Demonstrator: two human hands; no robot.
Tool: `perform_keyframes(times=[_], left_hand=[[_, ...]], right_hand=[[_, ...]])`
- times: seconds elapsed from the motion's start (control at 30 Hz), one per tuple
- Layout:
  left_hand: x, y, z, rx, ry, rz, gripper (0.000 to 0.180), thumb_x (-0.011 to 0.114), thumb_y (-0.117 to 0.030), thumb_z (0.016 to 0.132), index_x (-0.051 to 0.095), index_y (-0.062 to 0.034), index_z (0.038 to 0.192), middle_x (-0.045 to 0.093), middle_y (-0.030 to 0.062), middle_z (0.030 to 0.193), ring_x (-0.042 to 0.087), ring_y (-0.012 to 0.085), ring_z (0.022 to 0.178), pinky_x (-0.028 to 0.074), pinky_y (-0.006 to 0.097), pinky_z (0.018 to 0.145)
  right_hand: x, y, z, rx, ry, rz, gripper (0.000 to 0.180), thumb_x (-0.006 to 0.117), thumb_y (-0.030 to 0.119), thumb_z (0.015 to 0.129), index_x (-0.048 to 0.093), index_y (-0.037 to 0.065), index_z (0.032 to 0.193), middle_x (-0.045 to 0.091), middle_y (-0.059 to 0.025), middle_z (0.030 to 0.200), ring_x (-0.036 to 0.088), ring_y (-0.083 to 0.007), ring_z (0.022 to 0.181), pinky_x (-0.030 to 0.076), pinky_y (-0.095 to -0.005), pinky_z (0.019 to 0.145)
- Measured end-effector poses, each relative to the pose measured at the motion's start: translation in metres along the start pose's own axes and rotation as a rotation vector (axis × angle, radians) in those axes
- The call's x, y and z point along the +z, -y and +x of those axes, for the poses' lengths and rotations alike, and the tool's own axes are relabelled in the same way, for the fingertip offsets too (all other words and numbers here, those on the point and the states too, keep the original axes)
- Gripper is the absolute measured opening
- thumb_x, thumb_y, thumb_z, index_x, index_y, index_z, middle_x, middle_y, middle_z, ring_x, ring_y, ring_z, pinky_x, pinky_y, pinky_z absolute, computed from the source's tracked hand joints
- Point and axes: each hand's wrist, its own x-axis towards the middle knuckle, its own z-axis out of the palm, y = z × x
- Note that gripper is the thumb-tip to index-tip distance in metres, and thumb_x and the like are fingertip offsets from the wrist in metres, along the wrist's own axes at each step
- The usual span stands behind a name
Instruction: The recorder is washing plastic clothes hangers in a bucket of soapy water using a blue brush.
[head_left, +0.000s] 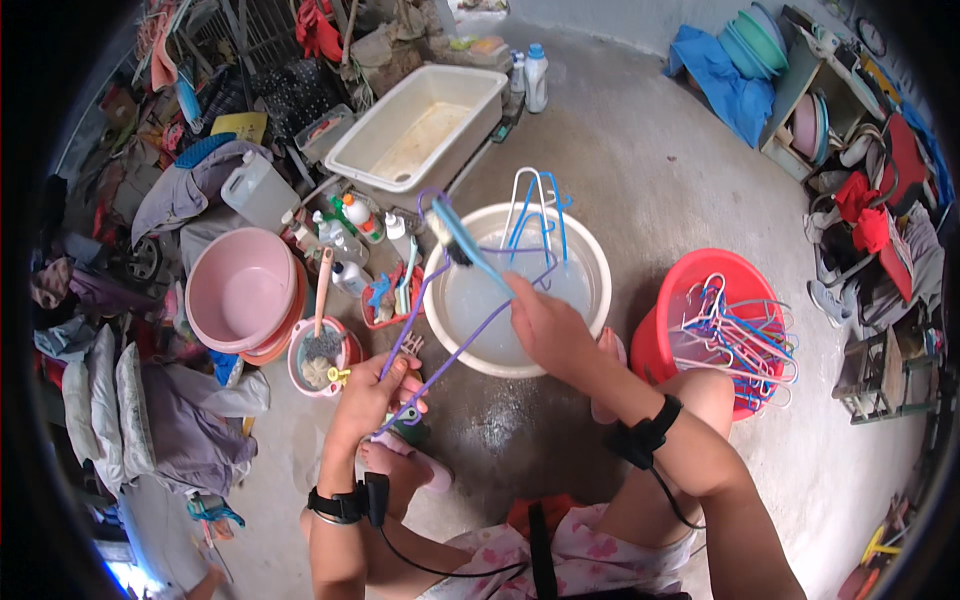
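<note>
My left hand [377, 398] is closed on one end of a purple clothes hanger [478, 333], which stretches up and right over a cream basin [437, 318]. In my right hand [545, 325] is a blue-handled scrubbing brush [474, 247], its bristle head up by the hanger's hook. Cloudy water [480, 310] fills the basin beneath. A white hanger [522, 190] and a blue hanger [560, 215] stand in it, leaning on the far rim. To the right, a red bucket [655, 310] holds a tangle of blue, white and pink hangers [735, 340].
Left of the basin are several bottles [362, 218], a small red basket [385, 318], a pot with brushes [300, 375] and pink basins [240, 290]. A large cream tub [345, 165] stands behind. At the far right are a blue sheet [720, 90] and stacked bowls [752, 45].
</note>
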Motion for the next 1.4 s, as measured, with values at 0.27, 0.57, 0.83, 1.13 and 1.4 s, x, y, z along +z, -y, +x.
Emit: perform_keyframes(times=[0.27,0.57,0.83,1.13,1.4], left_hand=[[-0.007,-0.008,0.001,0.01,-0.025,0.025,0.031,0.04,-0.026,0.098,0.054,-0.0002,0.107,0.066,0.0092,0.079,0.065,0.0151,0.063,0.042,0.021,0.051],[0.003,-0.009,0.002,-0.054,-0.032,-0.119,0.03,0.043,-0.025,0.098,0.055,0.0013,0.104,0.065,0.009,0.078,0.065,0.0165,0.062,0.046,0.023,0.052],[-0.003,-0.001,0.004,-0.03,-0.047,-0.107,0.032,0.041,-0.027,0.098,0.053,0.0016,0.106,0.066,0.0115,0.08,0.066,0.0195,0.063,0.046,0.024,0.053],[0.006,-0.003,0.003,-0.061,0.014,-0.089,0.031,0.042,-0.027,0.098,0.054,0.001,0.105,0.066,0.0084,0.077,0.066,0.0157,0.062,0.043,0.021,0.05],[-0.005,-0.007,0.002,-0.007,-0.054,-0.075,0.03,0.04,-0.026,0.098,0.054,0.0006,0.105,0.066,0.0083,0.077,0.066,0.0153,0.063,0.043,0.022,0.051]], right_hand=[[-0.019,0.011,-0.011,0.022,0.186,-0.097,0.034,0.049,0.018,0.089,0.043,0.005,0.12,0.057,-0.0181,0.068,0.057,-0.0387,0.062,0.046,-0.0492,0.056],[-0.022,0.02,-0.002,0.124,0.056,0.127,0.032,0.049,0.013,0.088,0.043,0.006,0.119,0.058,-0.0173,0.069,0.058,-0.0377,0.066,0.045,-0.0483,0.059],[-0.015,0.014,-0.018,-0.004,0.137,0.007,0.033,0.049,0.013,0.088,0.043,0.005,0.12,0.057,-0.0171,0.068,0.057,-0.0375,0.063,0.044,-0.0488,0.056],[-0.011,0.013,-0.002,-0.025,0.046,-0.003,0.033,0.05,0.014,0.087,0.043,0.005,0.118,0.057,-0.0169,0.068,0.057,-0.0375,0.059,0.045,-0.0485,0.053],[-0.018,0.01,-0.016,0.034,0.225,-0.065,0.032,0.048,0.015,0.088,0.042,0.004,0.118,0.058,-0.0172,0.068,0.057,-0.0376,0.06,0.045,-0.0495,0.054]])
